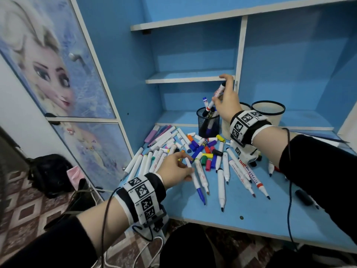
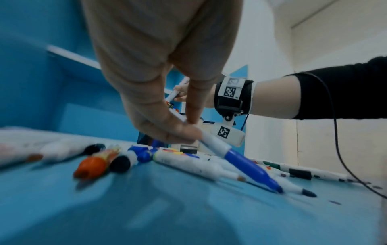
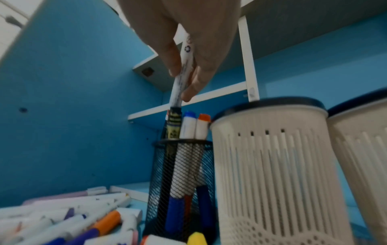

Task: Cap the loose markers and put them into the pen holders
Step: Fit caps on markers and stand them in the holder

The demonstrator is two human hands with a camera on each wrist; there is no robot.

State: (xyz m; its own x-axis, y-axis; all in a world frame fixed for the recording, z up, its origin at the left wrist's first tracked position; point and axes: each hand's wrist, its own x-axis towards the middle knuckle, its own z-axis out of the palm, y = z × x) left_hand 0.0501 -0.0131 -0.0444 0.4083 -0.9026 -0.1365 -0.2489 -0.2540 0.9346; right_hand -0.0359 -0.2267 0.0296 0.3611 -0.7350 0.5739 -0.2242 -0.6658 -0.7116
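Note:
My left hand [image 1: 186, 168] pinches an uncapped blue marker [image 1: 195, 180] low over the desk, tip pointing toward me; the left wrist view shows the left hand [image 2: 188, 132] on the blue marker's [image 2: 234, 155] white barrel. My right hand [image 1: 222, 93] grips a white marker [image 1: 217, 94] held steeply over the black mesh holder [image 1: 208, 122], its lower end among the markers standing there. In the right wrist view the right hand [image 3: 184, 82] holds that white marker [image 3: 185, 63] above the mesh holder [image 3: 180, 174]. Several loose markers and caps [image 1: 202, 151] lie between my hands.
Two white slotted holders [image 1: 268, 111] [image 3: 272, 165] stand right of the mesh one, one partly behind my right wrist. A shelf edge [image 1: 189, 80] hangs just above my right hand. A black cable [image 1: 289, 200] and a small dark object [image 1: 303, 196] lie on the desk's right side.

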